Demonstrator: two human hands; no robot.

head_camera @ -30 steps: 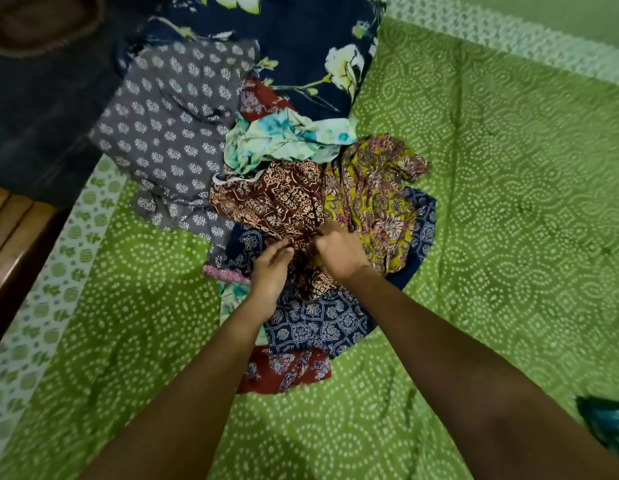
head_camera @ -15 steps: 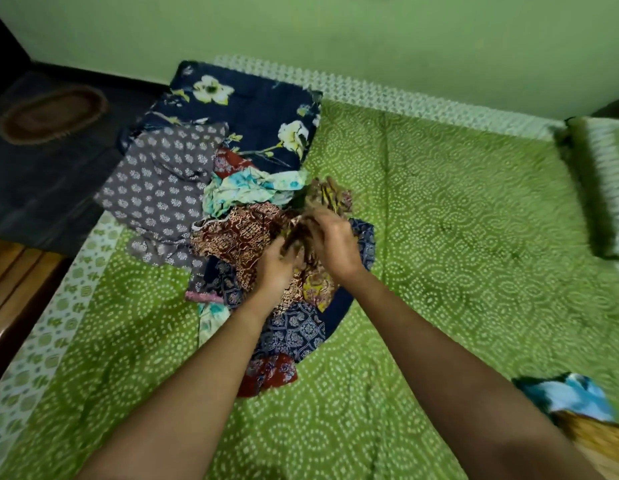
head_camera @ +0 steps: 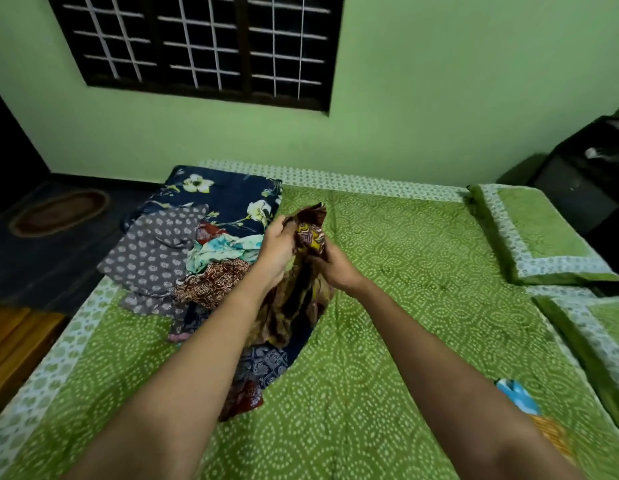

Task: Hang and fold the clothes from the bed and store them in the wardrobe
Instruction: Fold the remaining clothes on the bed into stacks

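Note:
A yellow and maroon patterned garment (head_camera: 308, 237) hangs bunched above the green bed (head_camera: 422, 306). My left hand (head_camera: 278, 245) grips its upper part and my right hand (head_camera: 332, 266) grips it just below, both held over the bed. Under and left of them lies a pile of clothes: a grey dotted piece (head_camera: 152, 258), a turquoise piece (head_camera: 225, 249), a brown batik piece (head_camera: 214, 285), a navy printed piece (head_camera: 263, 365) and a red piece (head_camera: 240, 398). A navy floral cloth (head_camera: 225, 195) lies at the pile's far end.
Two green pillows (head_camera: 536, 233) lie at the bed's right side. More clothes, blue and orange (head_camera: 519, 400), show at the lower right. A barred window (head_camera: 200, 43) is in the green wall. A dark floor with an oval mat (head_camera: 58, 211) lies left, and a dark cabinet (head_camera: 585, 181) stands right.
Both hands gathered the yellow and maroon garment from the pile and lifted it off the bed. My view tilted up, bringing the wall and window into sight.

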